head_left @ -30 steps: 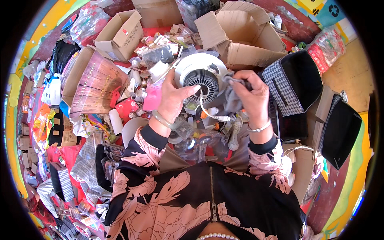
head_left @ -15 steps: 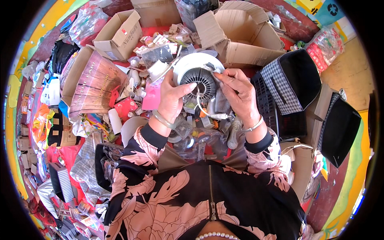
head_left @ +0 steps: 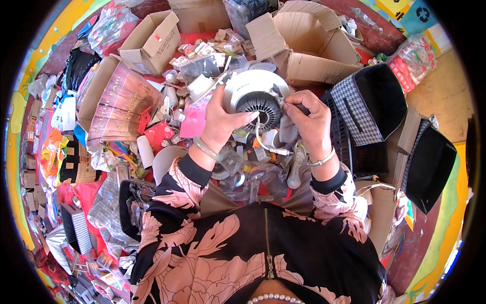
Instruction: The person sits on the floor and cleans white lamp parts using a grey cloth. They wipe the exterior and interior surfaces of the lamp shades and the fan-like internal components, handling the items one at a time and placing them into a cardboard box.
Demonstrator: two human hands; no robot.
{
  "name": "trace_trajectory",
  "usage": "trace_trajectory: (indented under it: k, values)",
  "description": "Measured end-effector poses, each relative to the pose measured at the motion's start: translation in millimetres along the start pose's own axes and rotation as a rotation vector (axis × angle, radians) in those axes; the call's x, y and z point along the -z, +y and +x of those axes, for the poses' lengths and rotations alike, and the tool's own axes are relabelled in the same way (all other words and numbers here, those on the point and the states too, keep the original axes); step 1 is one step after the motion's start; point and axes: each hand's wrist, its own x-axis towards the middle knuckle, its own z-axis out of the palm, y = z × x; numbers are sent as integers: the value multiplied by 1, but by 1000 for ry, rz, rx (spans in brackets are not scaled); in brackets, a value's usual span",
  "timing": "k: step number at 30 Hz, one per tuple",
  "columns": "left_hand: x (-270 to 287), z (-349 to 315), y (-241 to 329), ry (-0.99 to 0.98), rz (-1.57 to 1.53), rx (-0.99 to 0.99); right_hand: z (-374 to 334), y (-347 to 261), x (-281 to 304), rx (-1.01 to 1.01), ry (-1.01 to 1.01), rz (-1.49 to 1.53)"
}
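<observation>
My left hand grips a recessed downlight with a white round rim and a black finned heat sink. The thumb lies across the fins while the fingers go behind the rim, hidden. From the heat sink's middle a white cable hangs down to a pale connector. On the lamp's right side my right hand is closed in a pinch at the rim, beside a small greyish clip; the fingertips cover exactly what they hold. Beneath the lamp are small plastic-wrapped pieces and a light-coloured shoe.
An open cardboard box stands beyond the lamp, with a smaller box at far left. Loose small parts and packaging are heaped between them. Black bins with checked fronts are on the right. A pink sheet lies left of my left hand.
The downlight has shifted slightly right and tipped, so more of its white rim shows above the fins. Both hands moved right with it, and the cable swung along.
</observation>
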Motion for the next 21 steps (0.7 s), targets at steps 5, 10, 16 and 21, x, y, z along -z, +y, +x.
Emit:
trace_trajectory:
  k: [5,10,16,21]
  values:
    - [-7,0,4,-15,-112,129,0,-5,-2,450,72,-373]
    - [-4,-1,2,11,-82,163,2,-3,0,558,4,-472]
    - [0,-1,0,136,-164,115,4,-2,6,556,-182,-553]
    - [6,7,19,185,-150,-24,7,13,15,203,-87,-309]
